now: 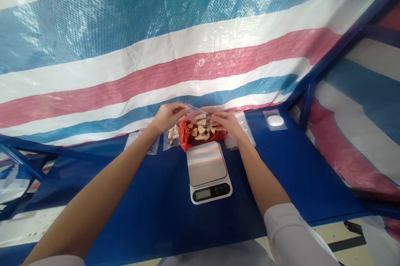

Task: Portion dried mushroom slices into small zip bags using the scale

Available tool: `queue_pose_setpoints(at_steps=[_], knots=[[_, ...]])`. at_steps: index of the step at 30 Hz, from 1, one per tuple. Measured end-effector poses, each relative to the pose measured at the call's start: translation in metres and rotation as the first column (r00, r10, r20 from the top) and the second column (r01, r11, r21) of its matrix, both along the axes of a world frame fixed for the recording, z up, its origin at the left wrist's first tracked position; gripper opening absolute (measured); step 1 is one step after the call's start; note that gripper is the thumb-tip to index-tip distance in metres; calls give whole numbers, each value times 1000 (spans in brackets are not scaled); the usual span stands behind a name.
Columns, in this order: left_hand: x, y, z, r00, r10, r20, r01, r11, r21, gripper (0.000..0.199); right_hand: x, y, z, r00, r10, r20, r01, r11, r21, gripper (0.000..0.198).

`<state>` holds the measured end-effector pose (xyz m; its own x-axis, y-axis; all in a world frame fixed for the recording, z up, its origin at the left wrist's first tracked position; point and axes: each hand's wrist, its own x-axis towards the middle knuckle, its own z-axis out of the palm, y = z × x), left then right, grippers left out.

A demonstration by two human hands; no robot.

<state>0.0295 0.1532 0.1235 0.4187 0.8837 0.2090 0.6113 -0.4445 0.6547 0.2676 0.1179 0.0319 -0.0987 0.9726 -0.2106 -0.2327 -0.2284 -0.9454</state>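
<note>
Behind one scale: two hands pinching one clear bag.

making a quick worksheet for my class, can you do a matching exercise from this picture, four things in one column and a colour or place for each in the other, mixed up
Things
1 scale
2 table
3 white oval thing
4 bag just behind the scale

Colour or place
A red
B to the right of the right hand
C blue
D silver top, white body

Right pairs: 1-D, 2-C, 3-B, 4-A
</note>
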Motion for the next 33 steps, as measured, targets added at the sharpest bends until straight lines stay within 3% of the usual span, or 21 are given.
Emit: queue_pose_setpoints(at_steps=[17, 26, 33], knots=[[-8, 2, -1, 999, 48, 10, -48, 999, 9, 38, 2, 3, -4, 991, -120, -60, 122, 992, 22, 33], [-1, 2, 2, 999, 27, 33, -27, 1000, 2, 38, 4, 1, -3, 999, -31, 38, 32, 999, -41, 29], [10, 4, 2, 1000, -12, 23, 12, 1000, 11, 36, -1, 3, -7, 1000, -7, 2, 7, 999, -48, 24]])
